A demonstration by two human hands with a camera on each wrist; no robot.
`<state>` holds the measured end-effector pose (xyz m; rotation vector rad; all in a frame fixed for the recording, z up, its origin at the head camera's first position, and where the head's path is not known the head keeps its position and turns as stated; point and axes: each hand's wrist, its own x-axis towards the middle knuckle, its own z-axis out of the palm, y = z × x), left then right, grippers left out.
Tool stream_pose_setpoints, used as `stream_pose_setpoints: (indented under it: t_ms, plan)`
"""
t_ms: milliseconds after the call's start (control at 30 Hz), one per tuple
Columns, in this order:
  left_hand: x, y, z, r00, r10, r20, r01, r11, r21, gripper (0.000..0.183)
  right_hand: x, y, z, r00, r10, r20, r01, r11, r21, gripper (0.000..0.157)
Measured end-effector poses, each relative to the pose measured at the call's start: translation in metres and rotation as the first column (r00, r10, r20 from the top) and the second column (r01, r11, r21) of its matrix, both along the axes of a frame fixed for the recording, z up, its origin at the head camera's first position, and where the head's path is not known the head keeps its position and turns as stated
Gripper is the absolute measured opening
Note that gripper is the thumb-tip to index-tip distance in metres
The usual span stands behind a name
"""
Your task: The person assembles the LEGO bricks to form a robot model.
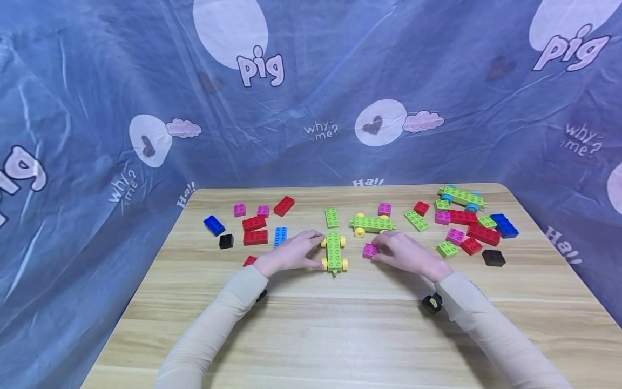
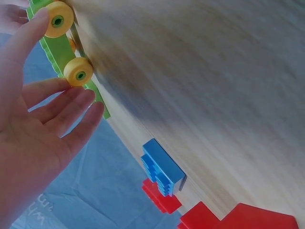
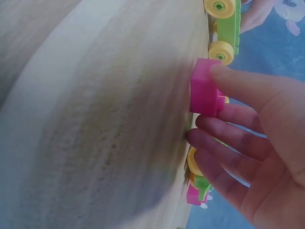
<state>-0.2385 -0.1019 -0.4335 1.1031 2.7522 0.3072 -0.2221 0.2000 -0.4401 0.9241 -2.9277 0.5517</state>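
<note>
Chassis (image 1: 333,252) of studded green plastic, standing on yellow wheels (image 2: 78,71) between the two hands on the wooden tabletop (image 1: 311,340), its long axis directed toward the person. By the left hand (image 1: 293,252) the chassis is held along its left side, the thumb being laid on the nearer wheel and the forefinger against the farther one; the remaining fingers are loosely bent. By the right hand (image 1: 405,252) a pink brick (image 3: 204,88) is pinched between thumb and forefinger, to the right of the chassis and apart from it; whether its base is in contact with the tabletop cannot be told. Beyond the right hand a second chassis (image 1: 373,225) is placed crosswise, and a light blue brick (image 1: 280,236) is found near the left hand. Both held pieces are judged to be light, stiff and not easily broken, with smooth faces that may be slightly slippery. Because wheels of this kind can be expected to turn, the chassis is best grasped across the sides of its studded body; the pink brick is best taken by opposite side walls, so that studs and underside are left uncovered.
</note>
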Motion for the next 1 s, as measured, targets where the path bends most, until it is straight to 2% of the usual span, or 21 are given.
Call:
stream_pose_setpoints:
  t_ms: [333,600,1000]
  plan:
    - [-0.0011,-0.0002,-0.001,1.0,-0.007,-0.021,0.007,1.0,0.005,0.083,-0.0009,0.0007,-0.0019,1.0,0.008,-0.013,-0.008,1.0,0.0,0.031]
    - [-0.0017,-0.0011,-0.0032,1.0,-0.003,-0.006,0.003,1.0,0.006,0.084,-0.0019,-0.0001,-0.0014,1.0,0.01,-0.022,-0.011,1.0,-0.007,0.03]
    - [-0.0014,-0.0011,-0.0024,1.0,0.006,0.003,-0.006,1.0,0.014,0.085,-0.0051,-0.0034,0.0054,0.998,0.038,-0.042,-0.041,0.997,-0.071,0.029]
